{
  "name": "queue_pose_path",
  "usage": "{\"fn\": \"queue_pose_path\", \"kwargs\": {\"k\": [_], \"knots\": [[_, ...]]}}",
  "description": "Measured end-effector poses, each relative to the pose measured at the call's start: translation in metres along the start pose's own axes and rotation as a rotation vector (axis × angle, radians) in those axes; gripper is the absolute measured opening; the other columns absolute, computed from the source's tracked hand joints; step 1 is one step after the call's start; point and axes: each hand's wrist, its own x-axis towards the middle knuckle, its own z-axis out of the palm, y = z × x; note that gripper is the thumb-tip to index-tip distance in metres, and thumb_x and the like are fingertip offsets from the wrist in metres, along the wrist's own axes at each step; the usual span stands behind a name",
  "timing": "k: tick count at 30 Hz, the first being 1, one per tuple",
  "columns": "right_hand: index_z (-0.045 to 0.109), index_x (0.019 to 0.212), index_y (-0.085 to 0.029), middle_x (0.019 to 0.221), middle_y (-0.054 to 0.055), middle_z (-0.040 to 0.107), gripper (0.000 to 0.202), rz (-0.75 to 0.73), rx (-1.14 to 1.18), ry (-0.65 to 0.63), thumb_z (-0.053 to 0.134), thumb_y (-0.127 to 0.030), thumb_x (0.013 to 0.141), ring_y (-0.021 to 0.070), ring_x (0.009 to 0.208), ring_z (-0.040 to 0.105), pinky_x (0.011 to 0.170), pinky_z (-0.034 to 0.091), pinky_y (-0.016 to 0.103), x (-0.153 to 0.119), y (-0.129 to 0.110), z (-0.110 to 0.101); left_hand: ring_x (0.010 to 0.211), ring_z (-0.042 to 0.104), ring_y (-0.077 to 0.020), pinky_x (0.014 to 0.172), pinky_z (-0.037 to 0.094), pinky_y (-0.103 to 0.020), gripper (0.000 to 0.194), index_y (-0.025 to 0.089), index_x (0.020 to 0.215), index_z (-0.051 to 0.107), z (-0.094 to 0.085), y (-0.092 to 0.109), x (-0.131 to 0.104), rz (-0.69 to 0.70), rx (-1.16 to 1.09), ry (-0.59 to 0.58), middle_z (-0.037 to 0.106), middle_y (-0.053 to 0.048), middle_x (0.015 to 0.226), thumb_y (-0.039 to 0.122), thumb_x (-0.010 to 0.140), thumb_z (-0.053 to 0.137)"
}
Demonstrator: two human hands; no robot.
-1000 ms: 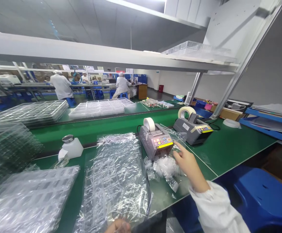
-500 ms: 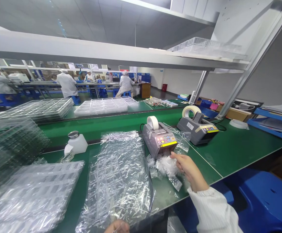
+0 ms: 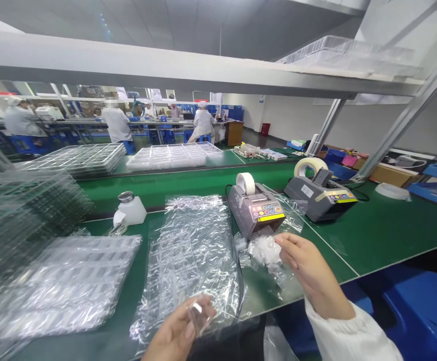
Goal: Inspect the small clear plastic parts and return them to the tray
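My left hand (image 3: 182, 326), low in the middle of the view, pinches a small clear plastic piece (image 3: 200, 315) with a glossy face. It is above the near edge of a large clear plastic bag (image 3: 191, 260), which lies on the green table with a compartment tray showing through. My right hand (image 3: 306, 263) has thumb and forefinger pressed together. Anything between its fingertips is too small to make out. The fingertips are beside a crumpled heap of clear film (image 3: 265, 250), just in front of a grey tape dispenser (image 3: 256, 208) carrying a white roll.
A second tape dispenser (image 3: 319, 193) stands to the right. At left are a white bottle (image 3: 131, 210) with a metal cap, a bagged tray (image 3: 79, 281) and a stack of clear trays (image 3: 26, 215). A shelf (image 3: 203, 70) crosses above; a blue stool (image 3: 421, 311) is at right.
My left hand has risen into view, showing the small clear piece. My right hand has drawn slightly back from the dispenser's front, fingertips still pinched. The whole view has shifted a little.
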Motion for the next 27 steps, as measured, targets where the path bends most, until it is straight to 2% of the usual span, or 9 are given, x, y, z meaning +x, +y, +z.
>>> {"fn": "queue_pose_path", "kwargs": {"k": [2, 5, 8, 12, 19, 27], "knots": [[0.054, 0.068, -0.016, 0.038, -0.011, 0.025, 0.034, 0.009, 0.017, -0.143, 0.070, -0.047, 0.069, 0.0044, 0.040, 0.017, 0.042, 0.012, 0.022, -0.022, -0.006, 0.015, 0.111, 0.052, -0.0248, 0.101, 0.030, -0.036, 0.046, 0.027, 0.103, 0.069, 0.007, 0.003, 0.005, 0.089, 0.025, -0.031, 0.068, -0.006, 0.102, 0.048, 0.062, 0.074], [0.052, 0.067, -0.018, 0.040, -0.011, 0.024, 0.037, 0.116, 0.035, -0.353, 0.068, -0.052, 0.070, 0.0046, 0.039, 0.015, 0.040, 0.009, 0.023, -0.052, -0.009, 0.039, 0.110, 0.052, -0.0238, 0.101, 0.030, -0.038, 0.042, 0.027, 0.107, 0.066, 0.017, 0.005, 0.013, 0.199, 0.047, -0.112, 0.066, -0.006, 0.104, 0.045, 0.070, 0.070], [0.052, 0.068, -0.018, 0.041, -0.010, 0.027, 0.038, 0.204, 0.046, -0.464, 0.067, -0.053, 0.070, 0.0039, 0.038, 0.018, 0.040, 0.008, 0.022, -0.069, -0.007, 0.056, 0.109, 0.052, -0.0222, 0.099, 0.033, -0.036, 0.038, 0.028, 0.111, 0.064, 0.022, 0.004, 0.015, 0.223, 0.070, -0.185, 0.065, -0.006, 0.107, 0.040, 0.076, 0.066], [0.052, 0.068, -0.018, 0.041, -0.011, 0.026, 0.037, 0.237, 0.039, -0.515, 0.065, -0.052, 0.073, 0.0036, 0.038, 0.018, 0.040, 0.009, 0.022, -0.071, -0.002, 0.065, 0.110, 0.053, -0.0215, 0.100, 0.032, -0.036, 0.035, 0.028, 0.113, 0.063, 0.021, 0.004, 0.012, 0.254, 0.073, -0.233, 0.066, -0.005, 0.109, 0.036, 0.079, 0.063], [0.052, 0.072, -0.019, 0.043, -0.011, 0.024, 0.036, 0.251, 0.022, -0.604, 0.062, -0.053, 0.076, 0.0047, 0.038, 0.017, 0.037, 0.012, 0.021, -0.066, 0.012, 0.065, 0.110, 0.053, -0.0219, 0.099, 0.034, -0.037, 0.035, 0.028, 0.116, 0.061, 0.022, 0.005, 0.011, 0.272, 0.084, -0.276, 0.065, -0.005, 0.111, 0.034, 0.082, 0.060], [0.053, 0.073, -0.018, 0.045, -0.010, 0.023, 0.035, 0.260, -0.009, -0.562, 0.063, -0.051, 0.076, 0.0052, 0.041, 0.017, 0.039, 0.011, 0.022, -0.065, 0.015, 0.067, 0.110, 0.055, -0.0229, 0.099, 0.036, -0.038, 0.035, 0.027, 0.112, 0.063, 0.024, 0.005, 0.010, 0.247, 0.042, -0.247, 0.066, -0.005, 0.109, 0.034, 0.078, 0.065]]}}
